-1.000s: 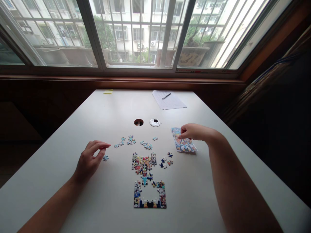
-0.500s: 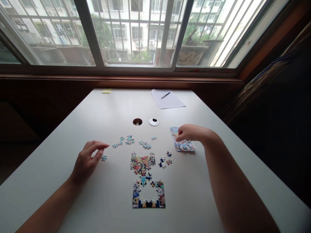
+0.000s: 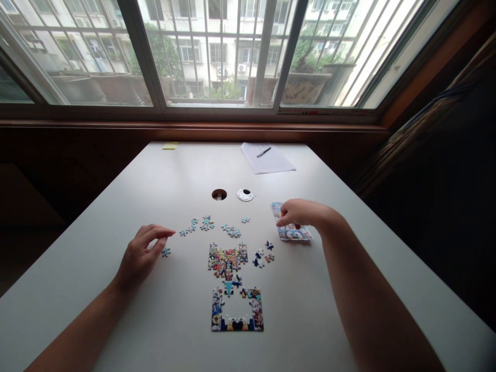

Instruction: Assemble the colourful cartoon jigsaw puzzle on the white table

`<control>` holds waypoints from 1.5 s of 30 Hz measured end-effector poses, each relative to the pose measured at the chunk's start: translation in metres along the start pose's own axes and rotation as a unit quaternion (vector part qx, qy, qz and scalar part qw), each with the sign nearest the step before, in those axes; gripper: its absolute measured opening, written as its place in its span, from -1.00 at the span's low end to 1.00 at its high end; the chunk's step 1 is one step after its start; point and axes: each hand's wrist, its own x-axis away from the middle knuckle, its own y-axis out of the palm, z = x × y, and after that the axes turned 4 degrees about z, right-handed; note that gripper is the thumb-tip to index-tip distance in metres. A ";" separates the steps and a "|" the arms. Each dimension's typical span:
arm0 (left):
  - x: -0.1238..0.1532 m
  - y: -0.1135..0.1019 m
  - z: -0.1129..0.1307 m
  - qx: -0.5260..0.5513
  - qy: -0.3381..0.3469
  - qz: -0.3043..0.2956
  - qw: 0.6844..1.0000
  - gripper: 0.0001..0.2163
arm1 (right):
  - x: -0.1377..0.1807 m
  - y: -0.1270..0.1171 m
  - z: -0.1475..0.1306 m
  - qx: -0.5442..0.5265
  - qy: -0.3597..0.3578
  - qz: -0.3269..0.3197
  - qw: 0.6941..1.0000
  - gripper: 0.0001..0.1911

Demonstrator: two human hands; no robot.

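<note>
My left hand (image 3: 141, 253) is at the left, its thumb and forefinger tips pinched together; whatever may be between them is too small to make out. A light-blue puzzle piece (image 3: 166, 252) lies just under that pinch. My right hand (image 3: 304, 213) rests over a colourful picture sheet (image 3: 296, 234) with its fingers curled, a fingertip at the sheet's left part; anything inside the fingers is hidden. Between the hands are a joined puzzle section (image 3: 228, 257) in many colours and, nearer me, a puzzle frame section (image 3: 237, 326) with a gap in its middle.
Loose light-blue pieces (image 3: 231, 231) lie behind the joined section, and dark and white pieces (image 3: 259, 259) to its right. Farther back are a round table hole (image 3: 219, 195), a silvery disc (image 3: 245, 195), paper (image 3: 273, 163) with a pen (image 3: 264, 152), and yellow sticky notes (image 3: 169, 146).
My right hand has shifted slightly left over the picture sheet, with its fingers curled a bit differently. My left hand and the puzzle pieces look almost the same.
</note>
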 end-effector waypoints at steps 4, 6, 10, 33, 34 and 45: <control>0.000 0.000 -0.001 -0.011 0.010 -0.004 1.000 -0.81 | 0.001 0.001 -0.001 0.000 -0.008 0.003 1.000 -0.76; 0.001 0.000 -0.002 -0.017 0.015 -0.008 1.000 -0.81 | 0.003 0.002 -0.003 -0.007 -0.023 0.011 1.000 -0.80; 0.000 0.001 -0.003 -0.017 0.017 -0.010 1.000 -0.81 | 0.015 0.005 -0.010 -0.036 -0.077 0.042 0.996 -0.85; -0.001 0.002 -0.001 -0.031 0.028 -0.006 0.999 -0.81 | 0.066 0.122 0.005 -0.132 -0.284 0.239 0.919 -0.77; -0.001 0.002 -0.001 -0.032 0.029 -0.005 0.999 -0.81 | 0.066 0.123 0.005 -0.140 -0.281 0.243 0.918 -0.78; -0.001 0.003 0.003 -0.034 0.021 -0.005 0.999 -0.81 | 0.067 0.130 0.003 -0.166 -0.277 0.227 0.919 -0.86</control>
